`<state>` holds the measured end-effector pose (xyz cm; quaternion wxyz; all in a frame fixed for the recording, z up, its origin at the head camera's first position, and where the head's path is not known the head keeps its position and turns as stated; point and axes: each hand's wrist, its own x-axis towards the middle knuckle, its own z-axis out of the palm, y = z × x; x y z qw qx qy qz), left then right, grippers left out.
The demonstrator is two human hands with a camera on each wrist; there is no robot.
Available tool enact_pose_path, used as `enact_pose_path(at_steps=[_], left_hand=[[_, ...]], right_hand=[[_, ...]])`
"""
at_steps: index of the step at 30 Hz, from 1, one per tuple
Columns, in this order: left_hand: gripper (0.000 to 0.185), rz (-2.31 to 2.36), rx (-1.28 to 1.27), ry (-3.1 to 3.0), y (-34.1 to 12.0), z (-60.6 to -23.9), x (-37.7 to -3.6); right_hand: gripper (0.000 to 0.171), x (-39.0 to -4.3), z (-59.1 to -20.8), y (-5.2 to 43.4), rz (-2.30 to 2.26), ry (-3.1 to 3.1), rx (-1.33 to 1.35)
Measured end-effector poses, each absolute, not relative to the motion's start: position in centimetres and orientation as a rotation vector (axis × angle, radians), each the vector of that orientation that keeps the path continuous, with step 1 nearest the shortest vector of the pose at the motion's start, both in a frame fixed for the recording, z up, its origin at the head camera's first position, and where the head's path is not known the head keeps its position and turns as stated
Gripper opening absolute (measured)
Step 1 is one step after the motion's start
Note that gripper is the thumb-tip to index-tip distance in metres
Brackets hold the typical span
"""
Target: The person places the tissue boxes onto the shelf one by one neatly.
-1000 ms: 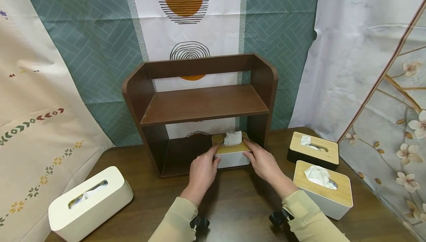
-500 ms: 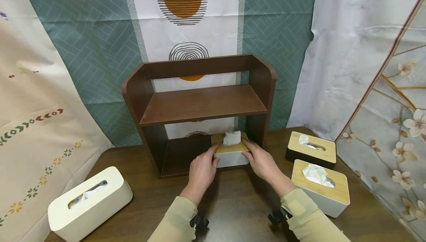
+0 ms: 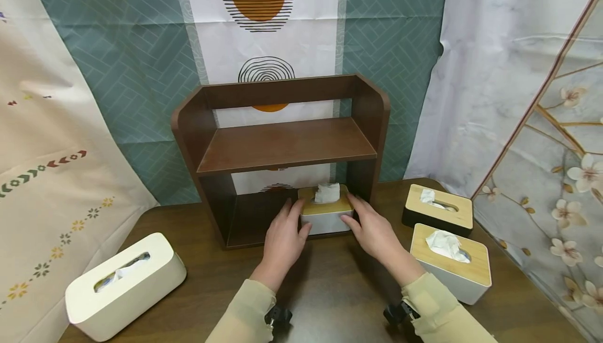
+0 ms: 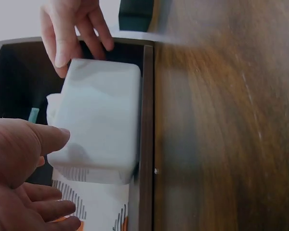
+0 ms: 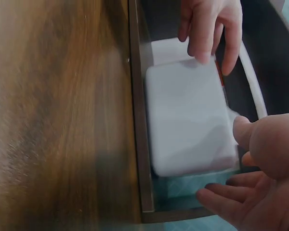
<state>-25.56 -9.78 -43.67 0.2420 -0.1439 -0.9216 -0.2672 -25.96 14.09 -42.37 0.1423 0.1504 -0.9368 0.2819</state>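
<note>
A tissue box (image 3: pixel 325 223) with a wooden lid, white body and a tuft of tissue stands at the right end of the lower level of a brown shelf (image 3: pixel 287 146). My left hand (image 3: pixel 283 238) is at its left side, fingers loosely extended and thumb near the front face. On the opposite side, my right hand (image 3: pixel 377 234) has its fingers along the box's right edge. Both wrist views show spread, relaxed fingers around the white body (image 4: pixel 98 113), with gaps between most fingers and the box. Whether the fingertips still touch it is hard to tell.
A long cream tissue box (image 3: pixel 124 288) stands on the table at left. On the right are a black tissue box (image 3: pixel 438 207) with a wooden lid and a taller white one (image 3: pixel 449 259) in front of it. Curtains hang behind the shelf and at both sides.
My left fingers have come off the lid's edge and straightened beside the box; my right fingers have loosened too. The tissue box has stayed in place on the shelf.
</note>
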Motion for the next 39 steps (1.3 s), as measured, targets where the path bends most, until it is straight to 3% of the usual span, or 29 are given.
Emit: enact_pose_path(at_steps=[19, 39], left_hand=[[0.069, -0.596, -0.533, -2.498, -7.8, -41.3, -22.5], [0.066, -0.472, -0.683, -2.543, -4.0, -40.8, -20.2]], right_hand=[[0.072, -19.3, -40.2, 17.0, 0.516, -2.642, 0.468], [0.077, -15.1, -40.0, 22.9, 0.388, -2.635, 0.424]])
